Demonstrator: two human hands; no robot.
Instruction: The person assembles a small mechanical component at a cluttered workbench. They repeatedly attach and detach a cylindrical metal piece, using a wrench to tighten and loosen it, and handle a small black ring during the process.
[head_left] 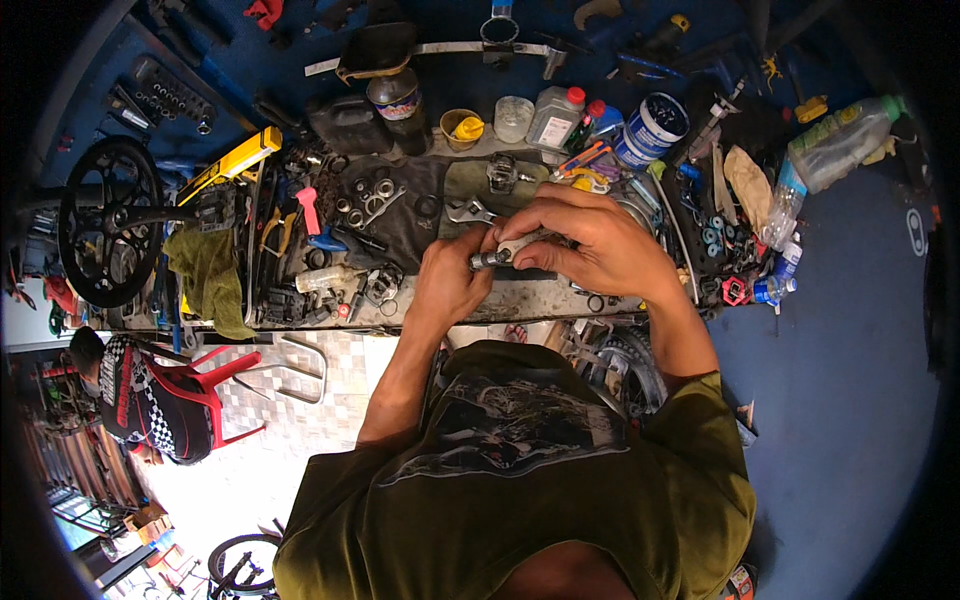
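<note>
Over the front of the workbench, both my hands meet at a silver metal piece with a short cylindrical end and a rounded head, like a small ratchet wrench with a socket. My left hand is closed around its left end, the fingertips partly hidden. From the right, my right hand pinches its rounded head between thumb and fingers. Just beyond my left fingers shows the jaw of an adjustable wrench; its handle is hidden, and I cannot tell whether it is touched. Farther back, a bicycle pedal sits on a dark green cloth.
Left on the bench are loose metal rings, a pink-handled tool, another pedal and a crankset. Bottles, a white-and-blue tub and a yellow cup line the back. A person sits on a red chair at the lower left.
</note>
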